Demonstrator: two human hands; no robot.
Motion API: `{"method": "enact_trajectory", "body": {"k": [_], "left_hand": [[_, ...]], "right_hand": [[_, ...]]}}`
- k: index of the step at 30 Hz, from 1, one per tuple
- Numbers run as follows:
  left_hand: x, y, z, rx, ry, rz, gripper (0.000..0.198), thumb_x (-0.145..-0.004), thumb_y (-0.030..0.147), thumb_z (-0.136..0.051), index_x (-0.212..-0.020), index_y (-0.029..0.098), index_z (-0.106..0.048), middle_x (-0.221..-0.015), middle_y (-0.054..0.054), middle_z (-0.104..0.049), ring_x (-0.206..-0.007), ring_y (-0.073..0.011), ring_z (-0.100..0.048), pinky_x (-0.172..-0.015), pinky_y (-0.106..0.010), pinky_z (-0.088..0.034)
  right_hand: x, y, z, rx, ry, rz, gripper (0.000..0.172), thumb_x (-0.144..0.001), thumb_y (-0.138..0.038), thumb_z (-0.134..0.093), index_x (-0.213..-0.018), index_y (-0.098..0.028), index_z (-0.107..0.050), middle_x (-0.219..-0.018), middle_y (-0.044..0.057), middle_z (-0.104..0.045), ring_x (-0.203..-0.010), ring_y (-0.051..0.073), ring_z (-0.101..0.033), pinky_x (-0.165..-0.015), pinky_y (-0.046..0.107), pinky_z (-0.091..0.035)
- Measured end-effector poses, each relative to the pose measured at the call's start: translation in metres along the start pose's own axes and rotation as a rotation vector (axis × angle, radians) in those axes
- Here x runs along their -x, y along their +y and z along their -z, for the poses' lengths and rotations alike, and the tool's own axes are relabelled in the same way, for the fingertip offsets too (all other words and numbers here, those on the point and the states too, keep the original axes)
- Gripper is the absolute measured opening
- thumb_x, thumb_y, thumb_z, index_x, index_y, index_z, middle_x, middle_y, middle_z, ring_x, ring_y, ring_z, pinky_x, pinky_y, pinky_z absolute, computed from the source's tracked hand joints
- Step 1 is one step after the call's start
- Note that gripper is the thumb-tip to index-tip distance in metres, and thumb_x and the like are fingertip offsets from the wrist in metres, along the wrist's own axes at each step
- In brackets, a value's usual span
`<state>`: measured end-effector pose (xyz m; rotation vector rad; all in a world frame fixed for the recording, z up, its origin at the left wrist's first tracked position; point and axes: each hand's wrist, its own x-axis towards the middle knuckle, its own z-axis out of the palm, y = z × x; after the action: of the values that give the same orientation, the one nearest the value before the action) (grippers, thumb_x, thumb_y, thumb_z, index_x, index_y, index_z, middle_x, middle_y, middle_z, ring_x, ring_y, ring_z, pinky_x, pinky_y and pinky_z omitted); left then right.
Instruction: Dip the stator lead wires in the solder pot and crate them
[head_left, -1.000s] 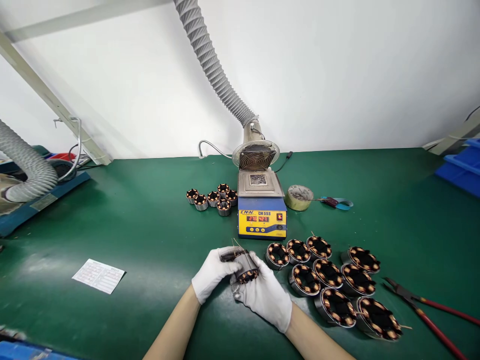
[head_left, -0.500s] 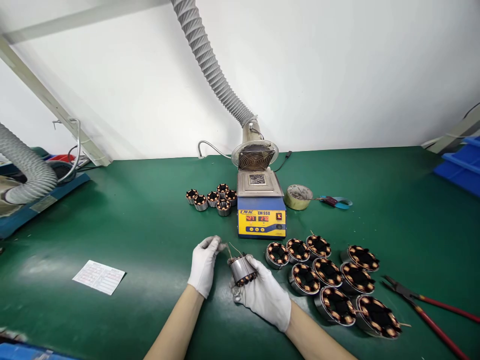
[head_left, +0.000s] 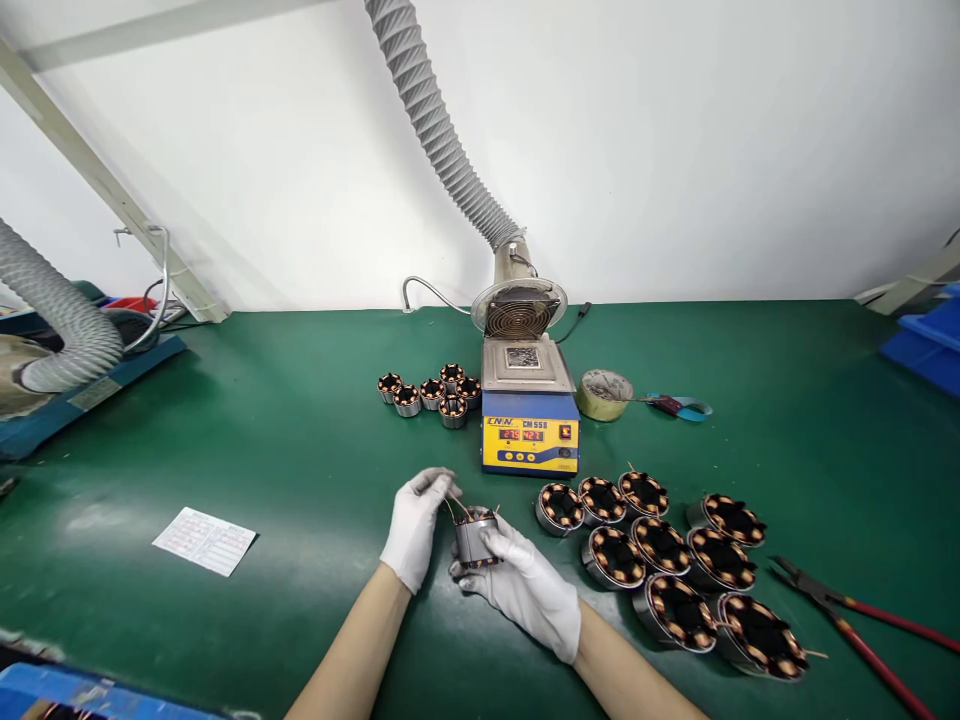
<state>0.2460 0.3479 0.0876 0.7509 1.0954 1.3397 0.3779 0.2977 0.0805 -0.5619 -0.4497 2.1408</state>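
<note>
In my gloved right hand (head_left: 529,585) is a motor stator (head_left: 474,541), a grey metal ring with copper windings, held nearly upright just above the bench. The thumb presses on its side. Copper wire ends (head_left: 458,506) rise from its top. My left hand (head_left: 415,520), also in a white glove, pinches at one of these wires with thumb and forefinger; the exact grip is small. To the right of my hands stand several larger stators (head_left: 615,557) with copper coils. Behind my hands is the blue and yellow solder pot (head_left: 530,445) with lit red digits.
Several small stators (head_left: 452,411) sit left of the pot. A tape roll (head_left: 604,394) and blue-handled tool (head_left: 679,406) lie right of it. Red-handled pliers (head_left: 814,588) rest at far right, a paper slip (head_left: 205,541) at left. An exhaust hose (head_left: 442,130) hangs above.
The stator has turned in my right hand, from tilted to more upright. My left hand stays at its wires. The whole view has shifted slightly, and the pot's displayed digits differ.
</note>
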Motion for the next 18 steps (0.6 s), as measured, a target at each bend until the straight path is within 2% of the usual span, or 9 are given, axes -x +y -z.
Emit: {"method": "enact_trajectory", "body": {"k": [4,6,8,10,12,15,18], "left_hand": [[-0.006,0.004,0.007,0.07,0.037,-0.044,0.037,-0.058,0.042,-0.076,-0.08,0.017,-0.06,-0.064,0.004,-0.062,-0.064,-0.0104,-0.06,-0.076,-0.025,-0.046],[-0.003,0.006,0.007,0.06,-0.003,-0.037,0.048,-0.062,0.046,-0.073,-0.099,0.019,-0.058,-0.089,-0.003,-0.068,-0.083,-0.0162,-0.064,-0.085,-0.03,-0.045],[0.003,0.007,0.005,-0.042,-0.065,-0.004,0.062,-0.065,0.048,-0.069,-0.118,0.022,-0.05,-0.12,-0.008,-0.059,-0.108,-0.0218,-0.057,-0.095,-0.034,-0.04],[0.01,0.008,0.003,-0.208,-0.136,0.045,0.065,-0.065,0.046,-0.07,-0.122,0.022,-0.049,-0.131,-0.01,-0.052,-0.121,-0.0254,-0.046,-0.102,-0.036,-0.033],[0.014,0.007,0.0,-0.343,-0.225,0.079,0.054,-0.064,0.042,-0.072,-0.112,0.021,-0.06,-0.125,-0.009,-0.057,-0.121,-0.0282,-0.046,-0.104,-0.037,-0.031],[0.018,0.005,-0.006,-0.352,-0.331,0.1,0.04,-0.063,0.042,-0.071,-0.095,0.018,-0.068,-0.106,-0.008,-0.068,-0.106,-0.0283,-0.057,-0.096,-0.037,-0.039],[0.018,0.002,-0.011,-0.238,-0.287,0.111,0.04,-0.062,0.049,-0.068,-0.082,0.014,-0.068,-0.084,-0.009,-0.071,-0.085,-0.025,-0.064,-0.08,-0.035,-0.048]], "right_hand": [[0.001,0.005,-0.006,0.141,0.167,0.167,0.059,-0.061,-0.038,-0.076,-0.109,-0.026,-0.042,-0.085,-0.001,-0.058,-0.072,0.017,-0.062,-0.063,0.029,-0.045],[0.001,0.007,-0.007,0.268,0.271,0.275,0.061,-0.066,-0.039,-0.072,-0.115,-0.028,-0.038,-0.087,-0.002,-0.057,-0.076,0.017,-0.06,-0.069,0.032,-0.047],[0.001,0.008,-0.005,0.447,0.359,0.378,0.058,-0.07,-0.037,-0.067,-0.118,-0.027,-0.036,-0.092,0.0,-0.059,-0.084,0.017,-0.059,-0.079,0.035,-0.047],[0.0,0.009,-0.001,0.616,0.425,0.474,0.052,-0.07,-0.034,-0.064,-0.114,-0.024,-0.039,-0.098,0.002,-0.059,-0.089,0.018,-0.058,-0.085,0.036,-0.046],[-0.002,0.012,0.004,0.764,0.459,0.572,0.041,-0.069,-0.029,-0.062,-0.106,-0.023,-0.043,-0.099,0.004,-0.059,-0.088,0.018,-0.058,-0.084,0.035,-0.047],[-0.005,0.016,0.009,1.041,0.431,0.692,0.025,-0.065,-0.021,-0.061,-0.087,-0.023,-0.05,-0.09,0.003,-0.058,-0.084,0.019,-0.058,-0.079,0.033,-0.048],[-0.006,0.019,0.008,1.323,0.365,0.695,0.019,-0.06,-0.014,-0.063,-0.07,-0.022,-0.049,-0.084,0.002,-0.057,-0.075,0.017,-0.057,-0.07,0.029,-0.048]]}}
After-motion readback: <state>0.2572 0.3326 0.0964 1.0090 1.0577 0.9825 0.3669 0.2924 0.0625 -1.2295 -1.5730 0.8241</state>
